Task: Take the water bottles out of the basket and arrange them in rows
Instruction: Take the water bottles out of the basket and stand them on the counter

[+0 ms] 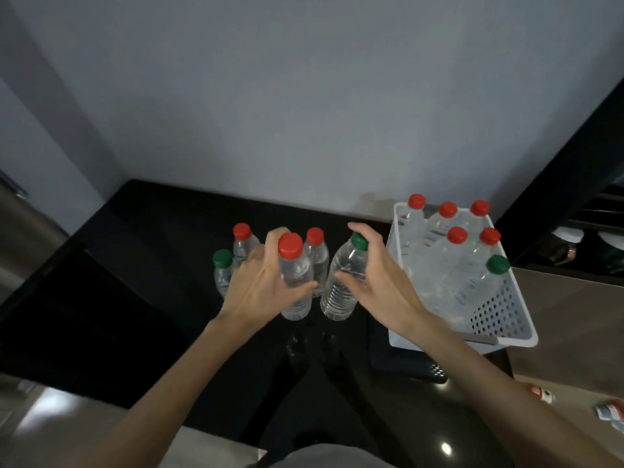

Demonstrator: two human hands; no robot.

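My left hand (260,282) grips a clear red-capped bottle (294,292) around its upper body, its base low over the black table (152,265). My right hand (374,282) holds a green-capped bottle (339,292) just beside it, tilted slightly left. Behind them stand three bottles: a green-capped bottle (223,268) at left, a red-capped bottle (242,241) and another red-capped bottle (316,248). The white perforated basket (503,315) at right holds several more bottles, most red-capped, with one green-capped basket bottle (496,266) at the front.
A grey wall rises straight behind the table. The basket sits at the table's right end, its front corner overhanging. Small red and white packets (607,412) lie on the floor at lower right. A dark shelf unit (591,231) stands at right.
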